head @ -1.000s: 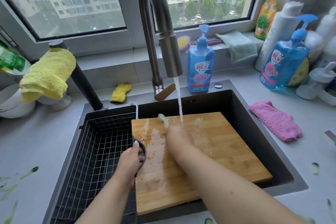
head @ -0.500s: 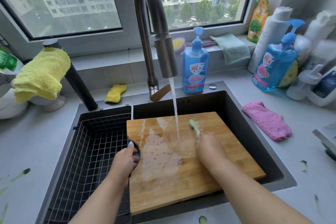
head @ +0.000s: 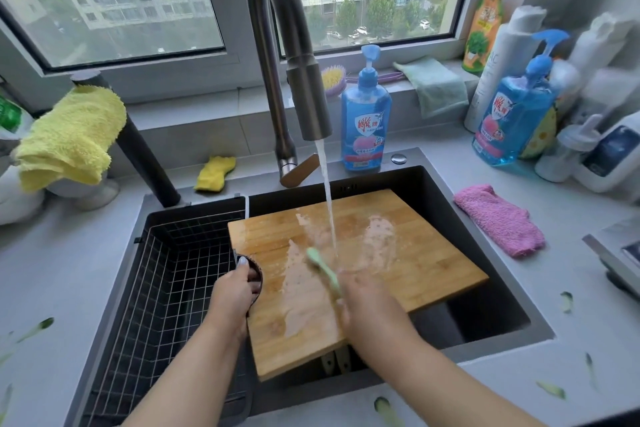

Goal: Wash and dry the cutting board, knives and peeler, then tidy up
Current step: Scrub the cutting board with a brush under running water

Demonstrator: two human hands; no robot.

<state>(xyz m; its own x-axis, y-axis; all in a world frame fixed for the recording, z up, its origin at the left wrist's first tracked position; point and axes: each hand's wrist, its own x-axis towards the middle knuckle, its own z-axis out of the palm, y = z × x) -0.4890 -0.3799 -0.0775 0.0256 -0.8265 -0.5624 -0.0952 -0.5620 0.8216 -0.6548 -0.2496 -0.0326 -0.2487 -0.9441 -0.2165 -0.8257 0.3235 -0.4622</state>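
Lying tilted across the sink [head: 491,291], the cutting board [head: 398,274] is wet under running water from the faucet [head: 304,94]. Left hand [head: 233,295] grips the board's handle hole at its left edge. Right hand [head: 369,308] is closed around a green-handled brush [head: 323,269] pressed to the board's surface.

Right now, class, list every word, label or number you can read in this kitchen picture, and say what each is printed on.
"雕牌": red brand mark on the blue pump bottle behind the sink.
"雕牌": same mark on the blue pump bottle at the right.
"AC": grey letters on the tall white bottle.
Orange bottle on the sill: characters too blurred to read.
Smaller print on all labels: unreadable.
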